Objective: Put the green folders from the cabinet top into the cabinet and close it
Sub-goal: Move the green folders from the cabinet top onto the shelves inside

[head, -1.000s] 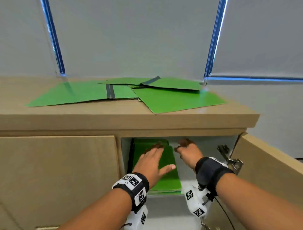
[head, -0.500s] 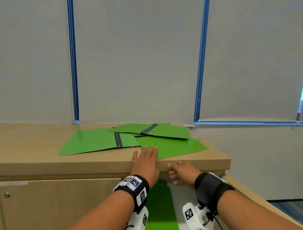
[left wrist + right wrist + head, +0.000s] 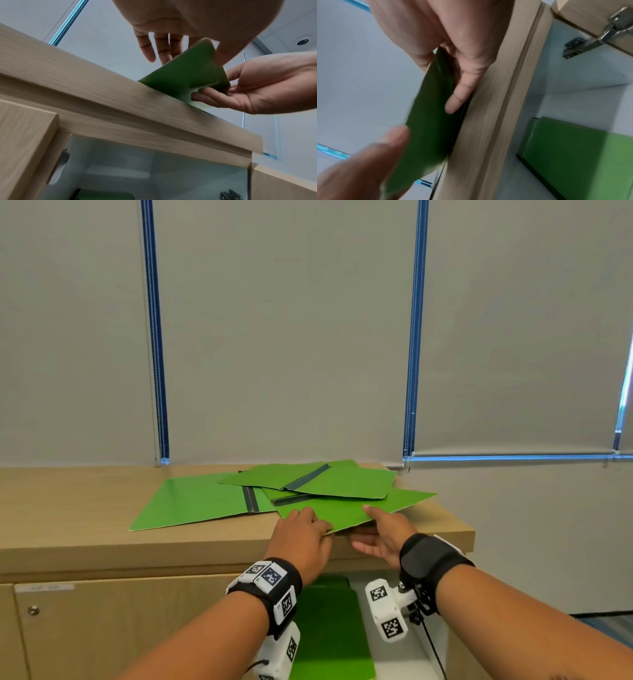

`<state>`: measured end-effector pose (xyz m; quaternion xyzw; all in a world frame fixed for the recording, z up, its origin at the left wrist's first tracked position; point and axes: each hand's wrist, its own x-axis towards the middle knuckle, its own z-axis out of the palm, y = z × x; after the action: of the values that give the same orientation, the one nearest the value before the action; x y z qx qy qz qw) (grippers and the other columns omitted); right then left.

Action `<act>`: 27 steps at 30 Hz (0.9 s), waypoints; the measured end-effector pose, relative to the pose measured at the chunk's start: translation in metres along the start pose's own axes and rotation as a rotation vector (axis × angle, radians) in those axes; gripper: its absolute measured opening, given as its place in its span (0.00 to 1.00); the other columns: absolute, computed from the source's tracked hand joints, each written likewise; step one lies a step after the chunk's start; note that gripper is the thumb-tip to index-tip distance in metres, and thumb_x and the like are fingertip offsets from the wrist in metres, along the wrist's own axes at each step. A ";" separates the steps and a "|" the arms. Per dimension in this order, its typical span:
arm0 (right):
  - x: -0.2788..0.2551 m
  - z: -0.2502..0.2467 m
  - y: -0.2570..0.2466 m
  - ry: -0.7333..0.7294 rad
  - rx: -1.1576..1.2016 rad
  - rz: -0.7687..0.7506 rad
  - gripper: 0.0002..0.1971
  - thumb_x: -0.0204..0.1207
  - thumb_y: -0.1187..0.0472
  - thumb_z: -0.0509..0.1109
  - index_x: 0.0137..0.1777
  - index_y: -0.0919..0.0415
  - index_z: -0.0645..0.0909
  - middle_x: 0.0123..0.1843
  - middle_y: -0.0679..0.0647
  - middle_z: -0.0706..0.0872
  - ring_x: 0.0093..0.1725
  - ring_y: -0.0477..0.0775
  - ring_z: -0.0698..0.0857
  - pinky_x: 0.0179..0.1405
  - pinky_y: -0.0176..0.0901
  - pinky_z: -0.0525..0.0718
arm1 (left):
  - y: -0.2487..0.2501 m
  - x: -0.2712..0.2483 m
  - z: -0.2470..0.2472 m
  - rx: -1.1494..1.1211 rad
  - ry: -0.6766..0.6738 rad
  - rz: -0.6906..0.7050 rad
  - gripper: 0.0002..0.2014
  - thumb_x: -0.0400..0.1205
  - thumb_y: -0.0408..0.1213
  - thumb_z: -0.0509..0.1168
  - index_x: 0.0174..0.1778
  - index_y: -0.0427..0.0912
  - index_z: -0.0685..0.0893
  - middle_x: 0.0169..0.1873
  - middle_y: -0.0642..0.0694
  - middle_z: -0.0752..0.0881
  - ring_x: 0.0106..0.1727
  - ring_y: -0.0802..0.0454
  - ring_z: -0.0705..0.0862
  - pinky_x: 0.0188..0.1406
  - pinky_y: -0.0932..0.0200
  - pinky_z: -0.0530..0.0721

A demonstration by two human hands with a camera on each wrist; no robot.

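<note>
Several green folders lie in a loose heap on the wooden cabinet top (image 3: pixel 68 508). The nearest folder (image 3: pixel 352 508) juts over the front edge, its near corner lifted. My left hand (image 3: pixel 305 525) has its fingers on top of that corner, and in the left wrist view the thumb sits under the folder (image 3: pixel 185 75). My right hand (image 3: pixel 373 529) pinches the same edge, thumb above and fingers (image 3: pixel 458 94) beneath the folder (image 3: pixel 429 115). An open folder (image 3: pixel 195 501) and a folded one (image 3: pixel 335 479) lie behind. Another green folder (image 3: pixel 329 628) lies inside the open cabinet.
The left cabinet door (image 3: pixel 120 628) is closed. The right door stands open, and its metal hinge (image 3: pixel 607 31) shows in the right wrist view. Grey window blinds with blue edges (image 3: pixel 411 337) hang behind the cabinet. Bare wood extends left of the folders.
Both hands have come up out of the cabinet, where they rested on the folder inside. They now hold the nearest folder on top, which has slid over the front edge.
</note>
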<state>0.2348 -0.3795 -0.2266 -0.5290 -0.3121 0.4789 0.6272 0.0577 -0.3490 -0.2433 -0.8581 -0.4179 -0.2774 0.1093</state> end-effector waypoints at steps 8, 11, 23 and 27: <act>-0.021 0.033 -0.069 0.002 -0.033 -0.270 0.13 0.78 0.74 0.57 0.60 0.69 0.75 0.50 0.68 0.83 0.41 0.62 0.86 0.38 0.55 0.89 | -0.002 0.007 -0.015 -0.438 0.086 -0.129 0.41 0.78 0.72 0.37 0.74 0.48 0.75 0.68 0.46 0.74 0.70 0.50 0.74 0.71 0.48 0.73; -0.036 0.044 -0.105 -0.001 -0.101 -0.362 0.10 0.77 0.73 0.58 0.54 0.63 0.76 0.47 0.65 0.82 0.39 0.61 0.85 0.40 0.54 0.89 | -0.005 0.011 -0.020 -0.553 0.113 -0.180 0.41 0.79 0.68 0.39 0.80 0.44 0.66 0.75 0.42 0.68 0.77 0.49 0.67 0.78 0.48 0.65; -0.067 0.010 -0.151 0.060 -0.058 -0.461 0.15 0.56 0.61 0.68 0.45 0.58 0.78 0.44 0.64 0.79 0.44 0.62 0.80 0.57 0.73 0.81 | -0.008 0.030 -0.049 -0.610 0.209 -0.357 0.40 0.81 0.67 0.45 0.83 0.43 0.57 0.82 0.41 0.58 0.82 0.46 0.58 0.81 0.45 0.60; -0.080 -0.006 -0.145 0.089 0.009 -0.454 0.04 0.63 0.66 0.64 0.37 0.58 0.74 0.37 0.63 0.76 0.37 0.60 0.78 0.45 0.60 0.78 | -0.015 0.035 -0.066 -0.525 0.330 -0.452 0.42 0.79 0.66 0.54 0.82 0.41 0.58 0.78 0.39 0.62 0.79 0.42 0.63 0.77 0.44 0.65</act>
<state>0.2515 -0.4534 -0.0787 -0.4630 -0.3931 0.3029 0.7344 0.0384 -0.3445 -0.1700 -0.6869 -0.4882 -0.5266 -0.1121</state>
